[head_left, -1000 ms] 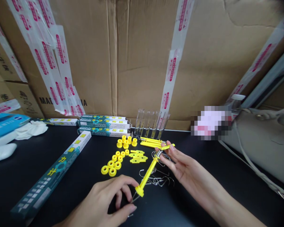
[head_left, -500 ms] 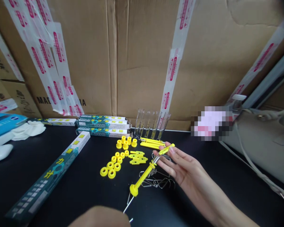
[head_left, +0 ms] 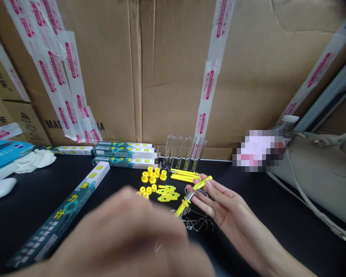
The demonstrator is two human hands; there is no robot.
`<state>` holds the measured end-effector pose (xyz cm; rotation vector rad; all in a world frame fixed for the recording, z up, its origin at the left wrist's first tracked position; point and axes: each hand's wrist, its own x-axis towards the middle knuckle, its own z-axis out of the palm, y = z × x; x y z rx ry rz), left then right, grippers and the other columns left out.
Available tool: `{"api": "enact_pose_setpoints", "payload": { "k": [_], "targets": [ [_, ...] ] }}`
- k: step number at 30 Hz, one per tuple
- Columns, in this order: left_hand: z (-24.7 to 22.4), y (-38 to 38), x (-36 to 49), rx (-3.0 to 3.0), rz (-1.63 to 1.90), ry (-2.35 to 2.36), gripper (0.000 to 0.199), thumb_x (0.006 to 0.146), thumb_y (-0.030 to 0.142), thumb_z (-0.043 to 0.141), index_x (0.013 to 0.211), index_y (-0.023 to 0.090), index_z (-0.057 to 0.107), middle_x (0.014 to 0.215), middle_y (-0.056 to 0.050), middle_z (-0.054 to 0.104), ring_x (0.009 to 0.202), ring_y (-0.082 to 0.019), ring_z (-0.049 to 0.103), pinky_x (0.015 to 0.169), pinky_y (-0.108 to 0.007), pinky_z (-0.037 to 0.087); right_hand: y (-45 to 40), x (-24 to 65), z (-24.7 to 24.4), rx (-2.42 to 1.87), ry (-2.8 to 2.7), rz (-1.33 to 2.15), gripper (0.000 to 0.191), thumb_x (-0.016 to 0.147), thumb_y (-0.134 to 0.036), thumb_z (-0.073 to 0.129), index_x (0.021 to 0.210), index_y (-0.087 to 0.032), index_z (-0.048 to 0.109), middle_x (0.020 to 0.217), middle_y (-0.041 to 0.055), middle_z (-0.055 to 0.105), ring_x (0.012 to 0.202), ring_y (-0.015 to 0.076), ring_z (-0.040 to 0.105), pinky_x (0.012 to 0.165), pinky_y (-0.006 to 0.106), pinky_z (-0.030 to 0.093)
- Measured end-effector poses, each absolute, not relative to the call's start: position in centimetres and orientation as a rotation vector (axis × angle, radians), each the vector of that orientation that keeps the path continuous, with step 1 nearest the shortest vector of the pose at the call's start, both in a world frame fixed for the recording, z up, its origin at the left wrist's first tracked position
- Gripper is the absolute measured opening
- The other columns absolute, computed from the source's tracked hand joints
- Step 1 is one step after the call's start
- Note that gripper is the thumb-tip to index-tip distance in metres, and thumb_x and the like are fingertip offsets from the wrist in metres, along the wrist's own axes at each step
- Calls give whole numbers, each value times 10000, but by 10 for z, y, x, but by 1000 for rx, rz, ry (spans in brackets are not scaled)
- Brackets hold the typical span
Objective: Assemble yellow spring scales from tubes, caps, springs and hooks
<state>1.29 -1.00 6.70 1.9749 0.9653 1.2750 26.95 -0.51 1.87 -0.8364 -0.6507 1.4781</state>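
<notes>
My right hand [head_left: 225, 198] pinches the upper flat tab of a yellow spring-scale rod [head_left: 179, 209], with a silver spring showing below the fingers. The rod slants down to the left, and its lower end is hidden behind my left hand [head_left: 132, 234]. That hand is large, near the camera and smeared by motion; its fingers cannot be made out. A bit of thin wire [head_left: 158, 247] shows in front of it. Under my right hand lie loose metal hooks [head_left: 197, 224]. More yellow rods [head_left: 184, 177] rest just beyond the fingertips.
Yellow caps [head_left: 152, 177], rings [head_left: 148, 189] and flat tabs [head_left: 168, 194] lie mid-table. Clear tubes [head_left: 178, 152] stand behind them. Printed boxes [head_left: 125, 154] are stacked at the back, and one long box [head_left: 72, 204] lies left. A bag [head_left: 320, 173] sits right, against cardboard [head_left: 173, 77].
My left hand has come up and in from the bottom edge, now covering the rod's lower end and some of the rings. My right hand stays nearly still, holding the rod.
</notes>
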Motion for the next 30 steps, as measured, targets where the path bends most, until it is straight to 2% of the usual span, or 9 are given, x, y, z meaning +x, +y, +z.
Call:
{"api": "enact_pose_setpoints", "payload": {
  "k": [2, 3, 5, 7, 8, 10, 12, 18, 30],
  "targets": [
    [84, 7, 26, 2229, 1309, 1015, 175, 885, 281, 593, 941, 368, 734, 931, 11, 751, 921, -271, 685, 832, -429, 554, -5, 269, 19, -834, -654, 1486, 207, 855, -223, 794, 1043, -135, 789, 1109, 98, 784, 1070, 271, 740, 913, 301, 637],
    [89, 22, 32, 2407, 1324, 1063, 180, 909, 252, 563, 1000, 323, 701, 973, 3, 741, 941, -250, 683, 883, -425, 535, -5, 269, 19, -835, -653, 1490, 207, 866, -225, 784, 1051, -131, 786, 1123, 102, 781, 1075, 274, 738, 913, 300, 637],
    [89, 60, 42, 2478, 1165, 1194, 217, 946, 304, 588, 1154, 260, 633, 1157, -30, 711, 1089, -246, 652, 961, -423, 506, -5, 268, 19, -842, -643, 1496, 217, 875, -230, 776, 1066, -126, 780, 1153, 111, 772, 1090, 281, 733, 899, 291, 641],
    [78, 100, 47, 2490, 1030, 1225, 341, 910, 334, 690, 1216, 209, 607, 1160, -64, 719, 1046, -252, 680, 906, -417, 545, -5, 268, 19, -851, -628, 1494, 228, 863, -229, 789, 1065, -124, 779, 1163, 116, 770, 1096, 291, 730, 880, 291, 648],
    [71, 117, 50, 2513, 963, 1232, 380, 904, 337, 717, 1236, 191, 604, 1166, -76, 714, 1068, -262, 672, 931, -441, 537, -4, 268, 19, -854, -621, 1492, 235, 853, -228, 799, 1062, -123, 779, 1162, 118, 771, 1094, 296, 731, 876, 296, 651],
    [55, 143, 53, 2578, 864, 1233, 338, 950, 336, 681, 1235, 166, 616, 1226, -91, 661, 1125, -277, 640, 961, -507, 517, -4, 269, 19, -852, -619, 1486, 249, 839, -227, 813, 1061, -121, 779, 1157, 122, 772, 1089, 300, 732, 886, 316, 650],
    [42, 157, 57, 2616, 797, 1244, 322, 971, 333, 656, 1245, 169, 612, 1274, -97, 630, 1115, -273, 640, 939, -499, 536, -4, 269, 19, -843, -623, 1478, 251, 842, -229, 811, 1065, -119, 778, 1152, 121, 774, 1078, 293, 736, 900, 328, 646],
    [26, 176, 66, 2668, 732, 1273, 317, 979, 332, 646, 1251, 176, 608, 1278, -97, 627, 1089, -262, 650, 913, -479, 554, -3, 271, 20, -830, -632, 1489, 249, 864, -235, 791, 1081, -116, 771, 1160, 120, 769, 1037, 268, 750, 888, 314, 649],
    [32, 182, 68, 2675, 672, 1299, 301, 980, 334, 645, 1232, 173, 616, 1257, -93, 636, 1064, -253, 658, 898, -468, 560, -4, 273, 23, -847, -645, 1514, 214, 876, -243, 778, 1065, -143, 771, 1153, 93, 770, 1058, 259, 744, 900, 298, 638]
  ]
}}
